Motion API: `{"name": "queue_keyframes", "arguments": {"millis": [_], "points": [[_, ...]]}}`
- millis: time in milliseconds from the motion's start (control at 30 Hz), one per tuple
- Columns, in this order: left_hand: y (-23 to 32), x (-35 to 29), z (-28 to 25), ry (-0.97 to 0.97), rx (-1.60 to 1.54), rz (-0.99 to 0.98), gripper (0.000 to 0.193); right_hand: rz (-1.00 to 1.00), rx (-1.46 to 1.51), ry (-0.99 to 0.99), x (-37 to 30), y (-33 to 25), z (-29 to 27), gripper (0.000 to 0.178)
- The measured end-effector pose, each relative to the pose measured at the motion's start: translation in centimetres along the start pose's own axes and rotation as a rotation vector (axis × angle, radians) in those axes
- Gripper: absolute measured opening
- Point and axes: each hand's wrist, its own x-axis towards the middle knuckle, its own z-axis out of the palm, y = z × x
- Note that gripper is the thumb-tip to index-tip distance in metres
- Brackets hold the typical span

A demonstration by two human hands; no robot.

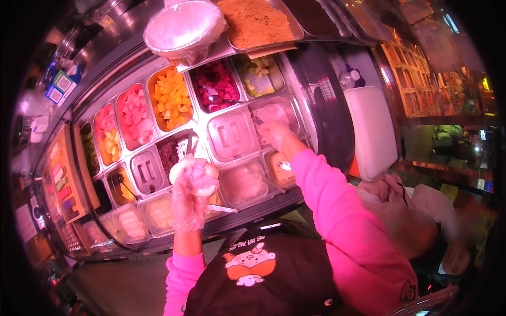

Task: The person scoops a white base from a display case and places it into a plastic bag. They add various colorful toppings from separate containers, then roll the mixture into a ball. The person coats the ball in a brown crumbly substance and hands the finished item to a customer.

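Observation:
My left hand, in a clear glove, is closed around a round, pale, bun-like piece with an uneven pinkish middle. It is held up over the metal pans. My right hand reaches into a pan at the right of the middle row, which holds something pale. Its fingers are bunched together and point down, and whatever is in them is hidden. Beside that hand lies a pan lid with a slotted handle. A knife-like utensil lies on the near edge, just right of my left hand.
Along the far row are pans of orange-yellow cubes, dark pink cubes, pale green chunks and pink cubes. A wrapped round bowl and a tray of orange crumbs stand behind. At right is a white padded lid.

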Motion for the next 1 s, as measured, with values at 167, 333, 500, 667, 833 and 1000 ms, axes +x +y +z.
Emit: {"name": "queue_keyframes", "arguments": {"millis": [167, 333, 500, 667, 833, 1000], "points": [[-0.9, 1.0, -1.1, -0.117, -0.07, -0.049, 0.053, -0.343, -0.149, -0.099, -0.5, 2.2, 0.1, 0.009], [-2.3, 2.4, -2.1, -0.173, -0.08, -0.098, 0.042, -0.269, -0.234, -0.021, 1.4, 1.7, 0.1, 0.003], [-3.4, 2.9, -2.1, -0.023, -0.114, -0.135, 0.043, -0.333, -0.144, -0.184, 0.4, 1.2, -1.4, 0.005], [-3.6, 3.8, -1.7, -0.29, -0.097, -0.158, 0.046, -0.341, -0.12, -0.327, -3.0, -0.3, -1.8, 0.009], [-4.6, 4.0, -0.8, -0.271, 0.056, -0.116, 0.051, -0.166, 0.048, -0.197, -8.0, -2.0, -2.3, 0.023], [-6.2, 5.7, 0.5, -0.339, -0.07, -0.202, 0.057, -0.364, -0.161, -0.267, -15.6, -3.0, -4.5, 0.032]]}}
